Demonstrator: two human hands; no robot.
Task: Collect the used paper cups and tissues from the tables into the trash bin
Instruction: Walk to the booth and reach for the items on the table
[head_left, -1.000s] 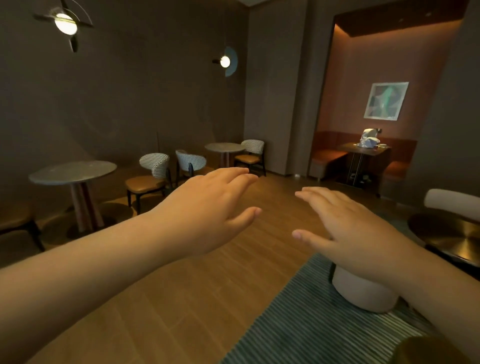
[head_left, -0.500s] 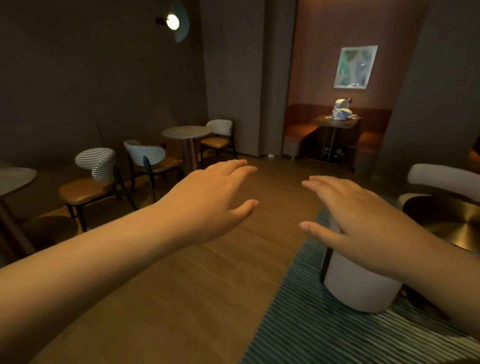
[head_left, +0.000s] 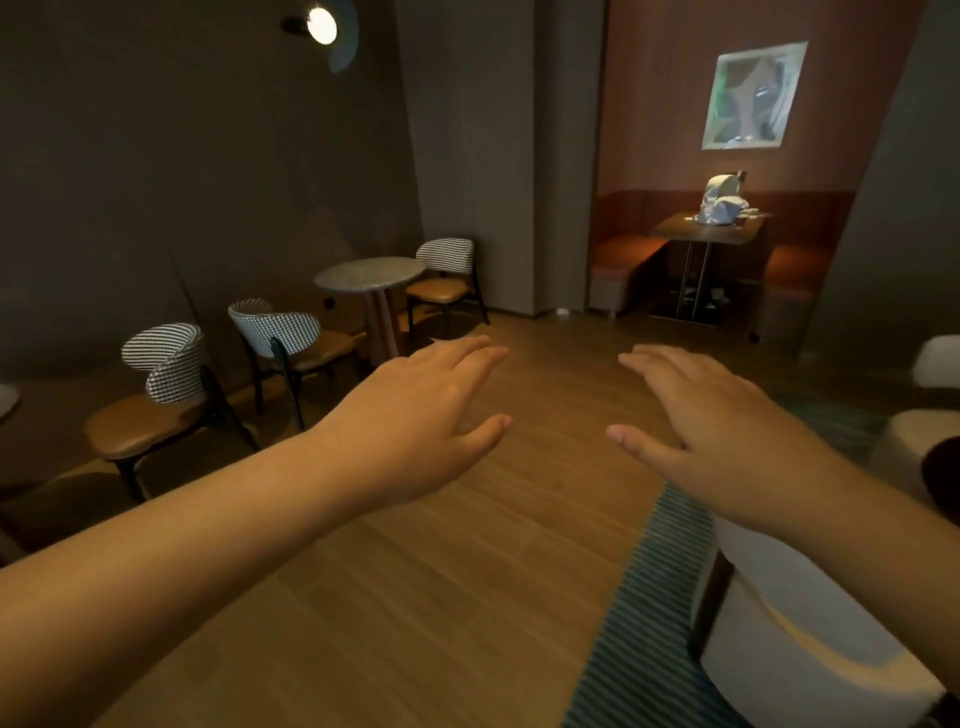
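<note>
My left hand (head_left: 415, 421) and my right hand (head_left: 711, 421) are stretched out in front of me, palms down, fingers straight, holding nothing. Far ahead in a booth alcove stands a dark wooden table (head_left: 711, 234) with a pale heap of crumpled white material (head_left: 719, 205) and some small items on it; they are too far off to make out as cups or tissues. No trash bin is in view.
A round grey table (head_left: 369, 273) with houndstooth-backed chairs (head_left: 280, 338) lines the left wall. A white cylindrical seat (head_left: 789, 649) stands on a striped blue rug (head_left: 639, 623) at the lower right. Open wooden floor (head_left: 467, 571) runs toward the booth with its orange benches (head_left: 618, 257).
The view has swung right and moved forward: the chairs and round table slid left and grew, and the booth table is nearer. Both hands stay open and outstretched.
</note>
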